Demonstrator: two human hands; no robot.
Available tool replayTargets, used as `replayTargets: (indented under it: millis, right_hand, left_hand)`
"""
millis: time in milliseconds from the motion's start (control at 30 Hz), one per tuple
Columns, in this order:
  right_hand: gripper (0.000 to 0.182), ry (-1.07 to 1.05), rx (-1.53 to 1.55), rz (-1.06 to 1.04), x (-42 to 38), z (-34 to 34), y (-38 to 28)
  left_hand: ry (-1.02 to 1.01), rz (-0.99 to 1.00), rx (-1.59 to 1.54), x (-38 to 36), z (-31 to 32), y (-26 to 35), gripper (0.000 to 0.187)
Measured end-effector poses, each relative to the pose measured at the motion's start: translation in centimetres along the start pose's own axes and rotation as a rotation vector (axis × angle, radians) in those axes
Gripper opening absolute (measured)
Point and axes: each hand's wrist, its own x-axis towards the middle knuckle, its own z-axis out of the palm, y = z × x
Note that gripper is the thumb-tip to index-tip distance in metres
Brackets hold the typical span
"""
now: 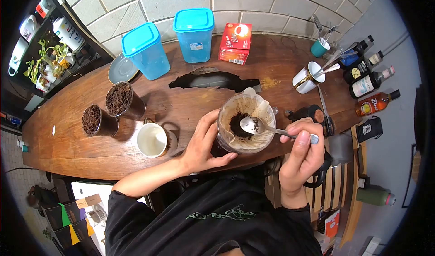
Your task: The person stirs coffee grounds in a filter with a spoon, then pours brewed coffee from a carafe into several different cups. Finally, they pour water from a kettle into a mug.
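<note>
My right hand point(301, 154) pinches the handle of a metal spoon point(250, 125). The spoon's bowl is over a paper filter point(263, 137) with dark coffee grounds point(237, 125) at its bottom; a few grounds cling to the spoon. Around the filter is a clear coffee dripper point(222, 140), and my left hand point(206, 143) grips its left side, thumb low and fingers at the rim. What the dripper stands on is mostly hidden. Left of that hand is a white mug point(152, 140), and further left are two glasses of dark grounds, a front one point(100, 125) and a rear one point(127, 103).
Two blue-lidded containers point(146, 52) point(195, 38), a grey saucer point(122, 70) and a red box point(235, 43) stand along the wall. A jagged hole point(213, 80) breaks the wooden table point(72, 143). At right are a mug of utensils point(308, 80), scissors point(328, 120) and several bottles point(367, 85).
</note>
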Motion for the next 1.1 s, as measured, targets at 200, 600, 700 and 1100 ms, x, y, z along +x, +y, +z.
replayTargets:
  millis: [200,600,700,1100]
  right_hand:
    - [0.018,-0.025,0.037,0.165,-0.8,-0.1,-0.3]
    - [0.011,-0.06,0.151,0.094,-0.4,-0.3,-0.1]
    - [0.009,-0.059,0.195,0.019,0.0,-1.0,0.1]
    - [0.014,-0.107,0.23,-0.14,1.1,-1.3,2.3]
  left_hand:
    - [0.035,0.044,0.06,0.1,0.1,-0.5,0.088]
    - [0.108,-0.001,0.043,1.3,-0.3,0.4,0.102]
    - [0.124,0.006,0.14,1.5,-0.8,0.6,0.101]
    - [0.38,-0.242,-0.171,-0.5,4.9,0.0,0.114]
